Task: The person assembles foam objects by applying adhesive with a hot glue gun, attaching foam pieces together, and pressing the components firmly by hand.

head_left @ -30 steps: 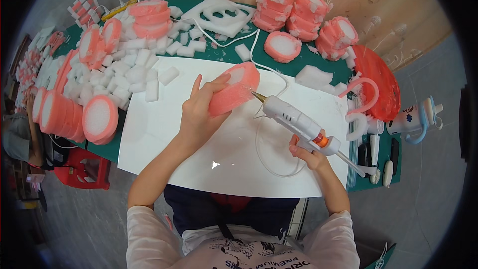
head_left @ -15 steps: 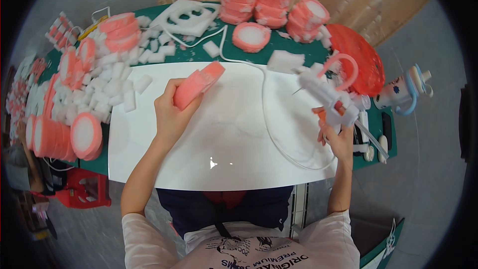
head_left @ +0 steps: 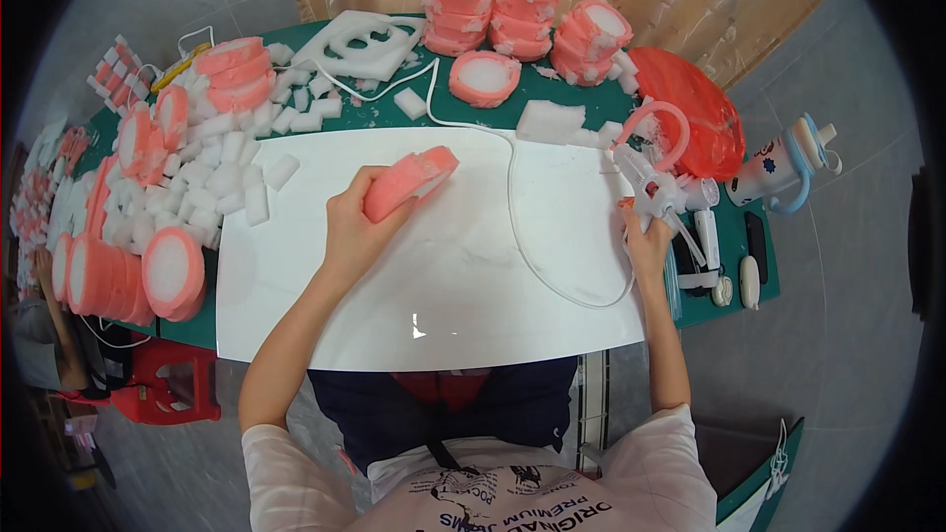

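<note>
My left hand [head_left: 352, 236] is closed round a pink foam ring with a white edge [head_left: 409, 182], tilted above the white board [head_left: 443, 276]. At the board's right edge, my right hand [head_left: 648, 241] is closed on a white glue gun [head_left: 658, 189]. The gun hides part of its fingers. A clear glue stick seems to stick out from the gun's back. Beside the gun stands a pink hoop-shaped handle [head_left: 658, 128]. The gun's white cord [head_left: 514, 207] curves over the board.
White foam blocks [head_left: 202, 177] are heaped at left by pink-rimmed foam discs [head_left: 172, 274]. More discs [head_left: 458, 10] are stacked at the back. A red plastic bag [head_left: 695, 113], a tumbler [head_left: 778, 172] and small tools [head_left: 705, 241] lie along the right. A red stool [head_left: 172, 384] stands lower left.
My right hand has brought the glue gun inward and lower, toward the pink hoop. The foam ring in my left hand has turned and shifted slightly right and nearer. The whole view has shifted a little.
</note>
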A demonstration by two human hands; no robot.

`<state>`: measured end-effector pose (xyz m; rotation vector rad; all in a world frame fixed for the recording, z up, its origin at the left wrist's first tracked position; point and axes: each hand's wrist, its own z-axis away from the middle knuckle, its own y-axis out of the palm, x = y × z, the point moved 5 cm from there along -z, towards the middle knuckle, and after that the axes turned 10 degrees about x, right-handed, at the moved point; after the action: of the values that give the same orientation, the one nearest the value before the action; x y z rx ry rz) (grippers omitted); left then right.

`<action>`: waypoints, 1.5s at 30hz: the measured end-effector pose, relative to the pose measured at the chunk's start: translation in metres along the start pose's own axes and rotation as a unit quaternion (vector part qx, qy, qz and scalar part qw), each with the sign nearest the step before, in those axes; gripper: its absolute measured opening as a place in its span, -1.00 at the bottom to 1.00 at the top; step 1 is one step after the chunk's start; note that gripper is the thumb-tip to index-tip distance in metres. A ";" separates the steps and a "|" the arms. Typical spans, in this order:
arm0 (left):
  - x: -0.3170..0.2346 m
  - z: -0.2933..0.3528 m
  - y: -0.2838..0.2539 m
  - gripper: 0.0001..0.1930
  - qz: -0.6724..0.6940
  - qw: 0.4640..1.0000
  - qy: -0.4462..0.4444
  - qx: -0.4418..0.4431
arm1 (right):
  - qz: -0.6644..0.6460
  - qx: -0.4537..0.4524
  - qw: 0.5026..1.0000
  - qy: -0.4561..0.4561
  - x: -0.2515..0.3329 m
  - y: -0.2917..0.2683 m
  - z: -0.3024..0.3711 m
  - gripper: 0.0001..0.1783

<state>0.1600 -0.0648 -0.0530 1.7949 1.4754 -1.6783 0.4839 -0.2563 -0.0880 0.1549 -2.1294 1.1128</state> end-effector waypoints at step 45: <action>0.021 -0.012 -0.002 -0.76 0.178 0.978 0.110 -0.007 | -0.211 0.126 0.882 -0.402 0.452 0.140 -0.034 -0.82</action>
<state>0.1614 -0.0453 -0.0673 2.1409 1.1483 -1.3258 0.1126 -0.0487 0.1225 1.3428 -2.4252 1.1600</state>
